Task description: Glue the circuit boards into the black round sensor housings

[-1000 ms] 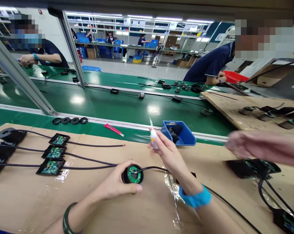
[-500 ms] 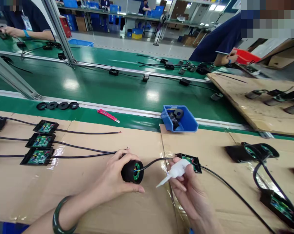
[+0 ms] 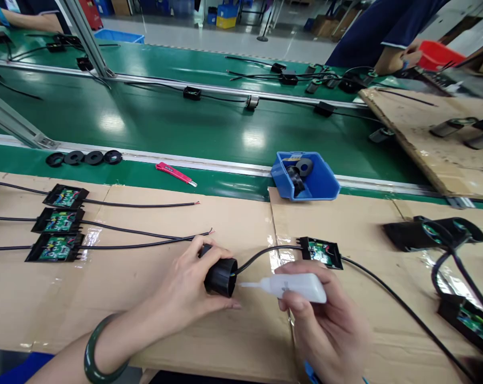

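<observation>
My left hand (image 3: pixel 195 277) is wrapped round a black cylindrical housing (image 3: pixel 221 277), whose open end faces right. A black cable (image 3: pixel 261 253) runs out of that end to a small black box with a green circuit board (image 3: pixel 321 252). Between the thumb and fingers of my right hand (image 3: pixel 325 314) is a white squeeze bottle (image 3: pixel 299 287), lying nearly level. Its thin nozzle points left, with the tip close to the housing's rim; whether they touch I cannot tell. The inside of the housing is mostly turned out of sight.
Several cabled circuit boxes (image 3: pixel 55 248) lie on the cardboard at left. A red utility knife (image 3: pixel 175 173), black rings (image 3: pixel 84 158) and a blue bin (image 3: pixel 325 181) line the back edge. More wired housings (image 3: pixel 405 234) lie at right. A co-worker's arm (image 3: pixel 401 56) is across the belt.
My right hand has turned the bottle from tilted down to nearly level and brought its nozzle left, close to the housing. The housing's open end has turned more to the right. The view has tipped downward.
</observation>
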Motion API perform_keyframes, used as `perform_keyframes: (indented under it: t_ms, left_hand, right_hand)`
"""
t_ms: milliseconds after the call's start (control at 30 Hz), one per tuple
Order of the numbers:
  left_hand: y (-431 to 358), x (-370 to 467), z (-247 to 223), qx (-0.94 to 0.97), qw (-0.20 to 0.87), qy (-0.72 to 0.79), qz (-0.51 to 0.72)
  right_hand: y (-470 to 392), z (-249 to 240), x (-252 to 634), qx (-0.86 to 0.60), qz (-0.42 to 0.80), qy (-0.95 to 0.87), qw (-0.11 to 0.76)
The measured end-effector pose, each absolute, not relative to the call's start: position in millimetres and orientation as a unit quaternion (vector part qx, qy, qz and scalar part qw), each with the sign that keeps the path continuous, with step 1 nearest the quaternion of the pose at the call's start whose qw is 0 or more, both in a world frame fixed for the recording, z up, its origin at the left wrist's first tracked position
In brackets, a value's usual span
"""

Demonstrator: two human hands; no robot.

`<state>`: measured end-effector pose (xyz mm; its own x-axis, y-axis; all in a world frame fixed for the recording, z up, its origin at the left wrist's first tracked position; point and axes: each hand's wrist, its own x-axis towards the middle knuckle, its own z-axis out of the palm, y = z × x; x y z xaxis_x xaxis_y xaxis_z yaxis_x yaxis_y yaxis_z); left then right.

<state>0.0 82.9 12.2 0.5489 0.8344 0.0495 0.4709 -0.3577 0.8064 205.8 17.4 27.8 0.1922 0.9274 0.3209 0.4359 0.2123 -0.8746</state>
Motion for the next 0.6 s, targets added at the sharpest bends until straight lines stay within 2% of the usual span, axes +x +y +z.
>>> perform_keyframes:
  t_ms: [200, 600]
  left_hand:
    - [83, 0, 14, 0.789, 0.398, 0.410, 0.225]
    - [82, 1, 19, 0.786, 0.409, 0.411, 0.215]
  right_hand:
    - [21, 38, 200, -0.563, 0.111, -0.691, 0.439]
    - [25, 44, 196, -0.542, 0.054, -0.738, 0.399]
